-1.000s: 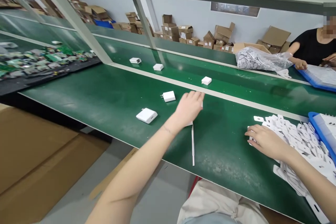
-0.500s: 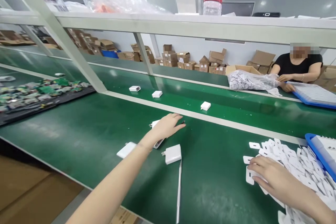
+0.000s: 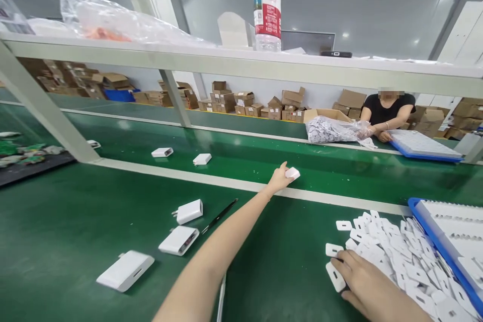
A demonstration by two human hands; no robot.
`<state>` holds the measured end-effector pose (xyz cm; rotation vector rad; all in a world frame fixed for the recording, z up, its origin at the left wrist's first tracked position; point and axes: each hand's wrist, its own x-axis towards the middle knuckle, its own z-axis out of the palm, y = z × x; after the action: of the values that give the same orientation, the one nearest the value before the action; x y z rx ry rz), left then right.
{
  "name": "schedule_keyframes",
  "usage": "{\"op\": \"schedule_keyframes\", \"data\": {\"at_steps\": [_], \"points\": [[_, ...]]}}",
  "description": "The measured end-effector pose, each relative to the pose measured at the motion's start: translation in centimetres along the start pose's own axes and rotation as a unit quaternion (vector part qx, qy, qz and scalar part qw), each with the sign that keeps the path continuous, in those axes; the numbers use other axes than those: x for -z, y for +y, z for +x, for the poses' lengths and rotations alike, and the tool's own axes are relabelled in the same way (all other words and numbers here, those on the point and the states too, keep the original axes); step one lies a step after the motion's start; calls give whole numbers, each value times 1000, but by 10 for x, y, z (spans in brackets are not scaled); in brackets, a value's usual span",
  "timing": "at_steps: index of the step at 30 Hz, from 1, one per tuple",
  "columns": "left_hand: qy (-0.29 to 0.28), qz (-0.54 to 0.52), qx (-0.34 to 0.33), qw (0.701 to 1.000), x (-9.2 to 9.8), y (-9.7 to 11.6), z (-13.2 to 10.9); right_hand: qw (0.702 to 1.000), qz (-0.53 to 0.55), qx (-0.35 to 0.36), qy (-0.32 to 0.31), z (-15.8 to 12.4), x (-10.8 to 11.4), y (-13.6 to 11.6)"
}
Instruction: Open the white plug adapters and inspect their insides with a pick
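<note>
Head view: left hand (image 3: 279,179) pinches a charger (image 3: 293,174), free end rightward; right hand (image 3: 368,279), grip unclear, meets a plate (image 3: 335,275), long axis diagonal.

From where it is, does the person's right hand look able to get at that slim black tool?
Probably not directly: the left arm lies across the way between the right hand, at the white plates, and the black tool. Going over might work.
</note>
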<state>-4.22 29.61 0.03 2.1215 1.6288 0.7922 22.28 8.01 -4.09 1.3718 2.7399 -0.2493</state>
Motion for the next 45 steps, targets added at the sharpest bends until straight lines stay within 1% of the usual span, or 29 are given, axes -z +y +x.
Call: {"op": "schedule_keyframes", "data": {"at_steps": [2, 5, 9, 11, 13, 17, 21, 25, 27, 30, 33, 37, 39, 42, 45], "points": [[2, -107, -45, 993, 3, 7, -26, 1000, 4, 11, 11, -5, 5, 0], [1, -239, -119, 964, 15, 23, -86, 999, 6, 21, 36, -8, 10, 0], [-4, -333, -188, 924, 39, 48, -175, 999, 4, 24, 35, -7, 11, 1], [3, -370, -220, 903, 48, 59, -211, 999, 8, 29, 32, -5, 11, 1], [17, -387, -244, 889, 52, 67, -239, 999, 12, 34, 28, -2, 11, 2], [52, -384, -246, 889, 49, 72, -278, 998, 4, 46, 30, 3, 7, 4], [80, -348, -246, 901, 46, 76, -301, 997, -8, 67, 38, 4, 10, 0], [86, -330, -247, 907, 45, 82, -311, 996, 2, 83, 16, 6, 20, -14], [86, -329, -232, 911, 45, 84, -313, 997, 8, 79, 7, 8, 22, -20], [78, -346, -194, 915, 41, 82, -318, 997, 22, 72, 0, 12, 20, -24], [68, -389, -115, 911, 28, 73, -329, 996, 42, 73, -19, 17, 16, -23], [56, -463, 26, 884, -3, 59, -348, 997, 48, 57, -30, 21, 15, -22], [53, -473, 72, 877, -18, 54, -354, 998, 43, 50, -25, 22, 15, -24], [50, -460, 94, 882, -33, 53, -357, 999, 25, 47, 3, 21, 14, -28], [50, -438, 75, 894, -37, 55, -355, 998, 16, 54, 34, 11, 18, -36]]}}
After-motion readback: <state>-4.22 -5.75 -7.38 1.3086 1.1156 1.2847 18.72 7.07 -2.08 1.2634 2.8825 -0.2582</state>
